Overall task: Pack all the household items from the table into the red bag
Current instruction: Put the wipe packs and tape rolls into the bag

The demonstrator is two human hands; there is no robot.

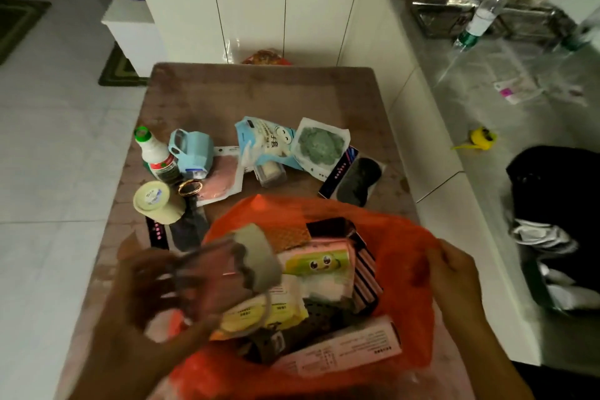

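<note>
The red bag (402, 247) lies open at the near end of the brown table (259, 91), with several packets and boxes inside. My left hand (156, 295), blurred, holds a clear packet with a grey cloth item (256, 256) over the bag's left rim. My right hand (454, 273) grips the bag's right edge. On the table beyond lie a white bottle with a green cap (156, 153), a light blue holder (191, 151), a beige tape roll (156, 201), a glove packet (266, 143), a green scrubber packet (319, 143) and a black eye mask packet (357, 180).
White cabinets (259, 0) stand behind the table. A grey counter (487, 75) runs along the right with a plastic bottle (483, 16), metal trays and a yellow object (482, 139). A dark bag (558, 191) sits at the far right. Tiled floor lies left.
</note>
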